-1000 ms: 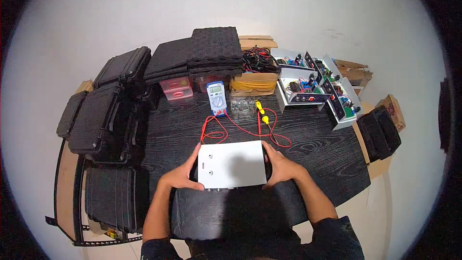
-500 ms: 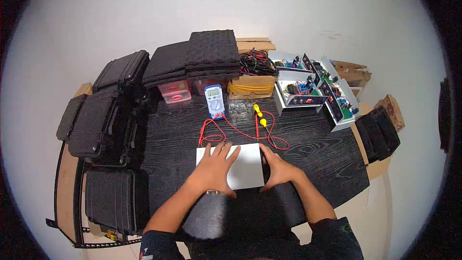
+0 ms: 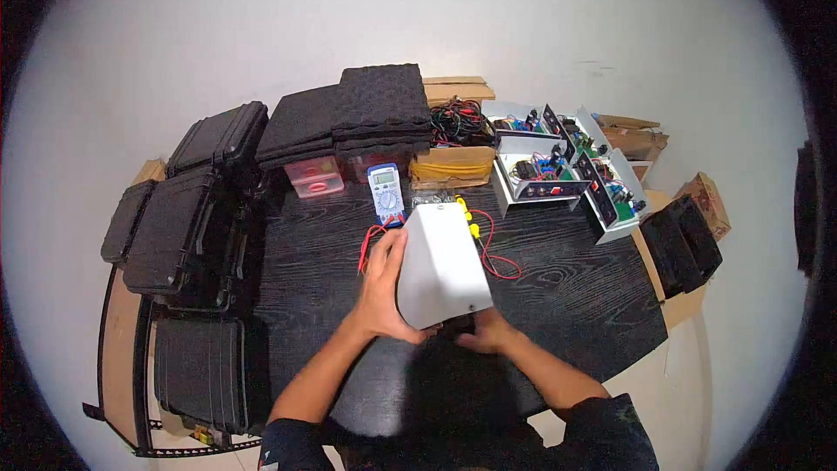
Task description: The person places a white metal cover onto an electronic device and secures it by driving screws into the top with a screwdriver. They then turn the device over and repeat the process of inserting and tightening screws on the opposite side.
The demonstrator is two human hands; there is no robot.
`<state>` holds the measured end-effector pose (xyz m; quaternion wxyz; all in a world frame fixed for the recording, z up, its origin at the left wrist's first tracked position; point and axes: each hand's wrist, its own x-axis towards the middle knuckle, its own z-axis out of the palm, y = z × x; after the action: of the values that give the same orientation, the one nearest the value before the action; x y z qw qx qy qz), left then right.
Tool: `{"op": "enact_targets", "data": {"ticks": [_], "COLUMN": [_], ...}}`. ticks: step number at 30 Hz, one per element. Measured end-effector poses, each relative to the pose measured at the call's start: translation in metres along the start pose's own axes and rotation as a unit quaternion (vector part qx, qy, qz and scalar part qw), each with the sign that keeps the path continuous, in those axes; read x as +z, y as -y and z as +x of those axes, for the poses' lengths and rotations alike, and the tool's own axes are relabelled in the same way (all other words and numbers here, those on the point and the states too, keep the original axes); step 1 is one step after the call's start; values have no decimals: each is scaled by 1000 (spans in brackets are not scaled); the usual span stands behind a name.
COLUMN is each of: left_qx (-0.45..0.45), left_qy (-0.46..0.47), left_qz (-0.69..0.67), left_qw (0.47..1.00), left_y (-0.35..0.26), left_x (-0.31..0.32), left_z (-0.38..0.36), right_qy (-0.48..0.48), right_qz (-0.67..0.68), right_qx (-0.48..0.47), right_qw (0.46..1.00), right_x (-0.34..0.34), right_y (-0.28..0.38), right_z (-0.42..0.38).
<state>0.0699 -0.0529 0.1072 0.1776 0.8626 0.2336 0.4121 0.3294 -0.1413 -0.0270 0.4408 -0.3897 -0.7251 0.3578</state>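
Between the person's two hands, at the near middle of the black wood-grain table (image 3: 575,288), a white metal cover (image 3: 442,265) stands raised on end. The left hand (image 3: 384,292) is wrapped round its left edge, fingers together and pressed flat against the panel, thumb toward the near side. The right hand (image 3: 482,331) sits low at the cover's near right corner, partly hidden beneath it; whether its fingers are closed on the edge cannot be told. The cover's long axis runs away from the person, its far end tilted up and pointing toward the back of the table, its near end low by the hands. The broad white face is turned up and to the right, and a small dark screw hole shows near its near right corner. Just beyond the far end stands a blue multimeter (image 3: 385,194), its red test leads (image 3: 497,262) looping across the table on either side of the cover, with yellow probe tips (image 3: 471,220) beside the far right edge. Farther back sit a stack of black foam pads (image 3: 366,109), a pink plastic box (image 3: 316,176) and a yellow carton (image 3: 452,164) holding tangled cables. Open white chassis units (image 3: 567,170) with wiring stand to the back right. Black hard cases (image 3: 187,209) are stacked along the left.
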Motion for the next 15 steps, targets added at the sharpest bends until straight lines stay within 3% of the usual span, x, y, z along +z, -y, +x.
{"op": "enact_targets", "data": {"ticks": [1,4,10,15], "left_qx": [5,-1,-27,-47], "left_qy": [-27,-66,-79,-90], "left_qz": [-34,-81,-220,-236], "left_qw": [999,995,972,967], "left_y": [5,26,39,65], "left_x": [10,35,47,65], "left_z": [-4,-20,-27,-44], "right_qy": [32,85,108,109], "right_qz": [-91,-139,-172,-200], "right_qx": [-34,19,1,-4], "right_qw": [995,986,979,974], "right_x": [3,4,4,5], "right_y": [11,49,42,42], "right_z": [6,22,38,40]}}
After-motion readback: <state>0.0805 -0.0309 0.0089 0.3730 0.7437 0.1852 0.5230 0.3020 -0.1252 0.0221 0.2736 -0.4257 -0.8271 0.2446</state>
